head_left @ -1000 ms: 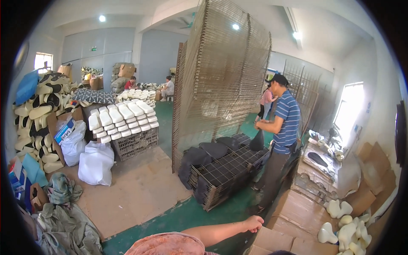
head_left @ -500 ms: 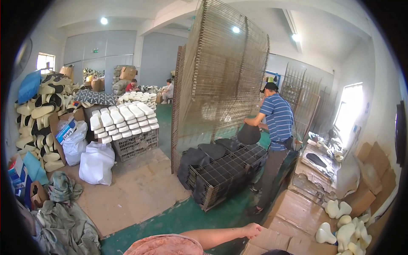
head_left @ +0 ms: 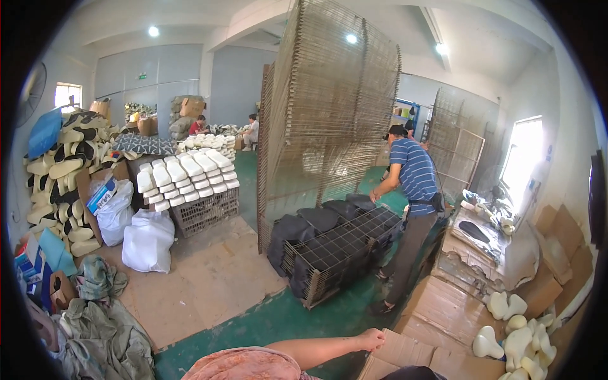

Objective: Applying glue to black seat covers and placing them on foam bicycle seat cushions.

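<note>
My left hand [head_left: 372, 339] reaches rightward from a pink-orange patterned sleeve [head_left: 244, 364]. Its fingers are curled closed beside the edge of the brown cardboard [head_left: 405, 349] covering the bench. What they hold, if anything, is too small to make out. A dark rounded thing [head_left: 413, 373], cut off by the lower edge, lies right of the hand. My right hand is out of view. Farther along the bench is a black flat pad [head_left: 474, 231]. Several cream foam pieces [head_left: 486, 342] are heaped at the bench's right side.
A co-worker in a striped shirt [head_left: 411, 168] bends over a wire cage [head_left: 329, 259] with black padded pieces. Behind it stands a tall mesh rack [head_left: 329, 101]. At left are white pads [head_left: 183, 171] on a crate [head_left: 209, 212], a white sack [head_left: 147, 240] and grey-green cloth [head_left: 104, 335].
The co-worker has lowered the black piece onto the cage and leans lower. Another person now shows behind the co-worker, by a rear rack that has shifted. My left hand stays nearly still.
</note>
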`<state>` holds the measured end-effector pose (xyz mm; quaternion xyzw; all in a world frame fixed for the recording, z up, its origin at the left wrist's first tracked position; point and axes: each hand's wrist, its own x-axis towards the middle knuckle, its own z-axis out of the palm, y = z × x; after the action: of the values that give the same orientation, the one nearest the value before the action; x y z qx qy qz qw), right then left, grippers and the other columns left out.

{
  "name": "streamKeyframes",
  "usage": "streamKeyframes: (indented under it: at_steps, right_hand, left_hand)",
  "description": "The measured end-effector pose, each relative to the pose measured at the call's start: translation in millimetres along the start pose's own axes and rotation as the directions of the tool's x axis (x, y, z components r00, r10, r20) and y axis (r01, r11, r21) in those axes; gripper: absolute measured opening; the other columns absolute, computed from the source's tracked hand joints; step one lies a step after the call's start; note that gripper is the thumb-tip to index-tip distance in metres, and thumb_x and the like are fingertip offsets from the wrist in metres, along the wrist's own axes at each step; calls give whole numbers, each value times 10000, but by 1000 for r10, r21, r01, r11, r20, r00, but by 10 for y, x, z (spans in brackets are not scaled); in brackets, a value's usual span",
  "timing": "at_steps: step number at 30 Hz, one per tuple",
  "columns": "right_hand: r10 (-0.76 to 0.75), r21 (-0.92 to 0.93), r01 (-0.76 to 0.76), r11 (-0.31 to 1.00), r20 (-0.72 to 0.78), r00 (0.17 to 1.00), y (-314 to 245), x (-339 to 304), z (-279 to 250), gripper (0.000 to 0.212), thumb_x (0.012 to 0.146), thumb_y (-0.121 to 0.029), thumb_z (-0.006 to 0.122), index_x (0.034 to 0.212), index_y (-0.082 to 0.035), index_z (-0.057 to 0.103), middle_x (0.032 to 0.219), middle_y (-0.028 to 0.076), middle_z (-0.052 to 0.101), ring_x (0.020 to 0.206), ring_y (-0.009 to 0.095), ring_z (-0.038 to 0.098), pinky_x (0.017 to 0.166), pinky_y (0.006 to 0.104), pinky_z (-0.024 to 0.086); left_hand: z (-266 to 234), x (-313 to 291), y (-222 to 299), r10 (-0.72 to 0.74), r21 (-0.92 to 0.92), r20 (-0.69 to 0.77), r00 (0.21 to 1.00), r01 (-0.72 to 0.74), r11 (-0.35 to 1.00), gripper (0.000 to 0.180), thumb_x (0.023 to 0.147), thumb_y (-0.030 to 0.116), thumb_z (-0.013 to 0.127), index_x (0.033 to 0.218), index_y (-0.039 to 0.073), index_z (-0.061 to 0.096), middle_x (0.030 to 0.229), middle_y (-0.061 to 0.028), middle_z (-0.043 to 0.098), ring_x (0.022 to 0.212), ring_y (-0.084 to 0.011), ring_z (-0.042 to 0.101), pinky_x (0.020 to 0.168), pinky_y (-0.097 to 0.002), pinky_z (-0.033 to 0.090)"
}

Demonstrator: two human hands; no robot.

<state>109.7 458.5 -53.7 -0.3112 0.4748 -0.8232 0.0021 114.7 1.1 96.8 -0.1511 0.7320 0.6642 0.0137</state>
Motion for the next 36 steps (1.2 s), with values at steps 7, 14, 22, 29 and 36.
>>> streamKeyframes:
  at_steps: [7,14,22,29,36]
  right_hand:
    - [344,211,-271,939,-577,741,-102,-226,139,227,855,-167,548,978,13,612,943,151,641,905,274,609,885,412,479]
    - [-14,-138,-27,990,-288,958,-387,-439,464,237,863,-167,551,1015,8,598,957,147,639,905,272,609,883,413,478]
    - [-192,-376,268,887,228,955,-517,-495,956,253,872,-168,554,1057,2,581,972,143,638,906,270,609,881,415,476]
    - [535,401,-355,845,-639,552,-469,-660,1522,288,887,-163,570,1134,-18,544,1000,123,632,929,247,602,898,405,461]
    - [504,290,-414,863,-556,661,-441,-36,1889,314,843,-202,658,1079,-6,590,1084,136,609,1049,286,565,973,443,416]
  left_hand:
    - [100,30,-100,41,-51,78,996,-37,998,211,875,180,494,806,19,611,662,-37,593,511,-110,555,449,-260,439]
    - [360,194,-65,70,144,339,938,-125,982,277,892,250,492,1022,36,610,752,-48,617,582,-112,568,531,-267,468]
    - [956,394,-53,377,290,522,765,-575,765,348,820,226,559,1104,28,586,866,-138,660,789,-257,624,701,-376,491]
    - [688,288,208,148,362,662,735,-486,795,261,781,158,552,987,23,637,985,-189,650,961,-326,612,821,-403,480]
    - [401,415,-6,141,403,553,821,-411,818,290,779,136,552,1038,20,611,954,-173,657,938,-319,621,813,-400,482]
